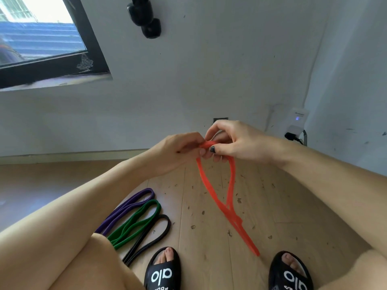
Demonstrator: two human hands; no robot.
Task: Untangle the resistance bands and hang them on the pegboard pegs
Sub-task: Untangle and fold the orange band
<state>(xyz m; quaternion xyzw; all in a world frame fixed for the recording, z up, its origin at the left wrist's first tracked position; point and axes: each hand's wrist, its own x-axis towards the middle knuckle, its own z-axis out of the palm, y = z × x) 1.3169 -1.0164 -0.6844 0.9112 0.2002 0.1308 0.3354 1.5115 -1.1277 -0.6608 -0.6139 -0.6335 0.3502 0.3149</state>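
Red band point(217, 197) pinched at its top by both hands point(209, 145), loop dangling above bare wood floor point(209, 258), three bands point(136, 222) left

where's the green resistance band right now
In the head view, the green band lies on the wooden floor at lower left, between the purple band and the black band.

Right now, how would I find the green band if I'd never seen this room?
Look at the wooden floor in front of the person's left sandal. Three bands lie side by side there, and the green band is the middle one, between the purple band and the black band. The red band is apart, held up in both hands.
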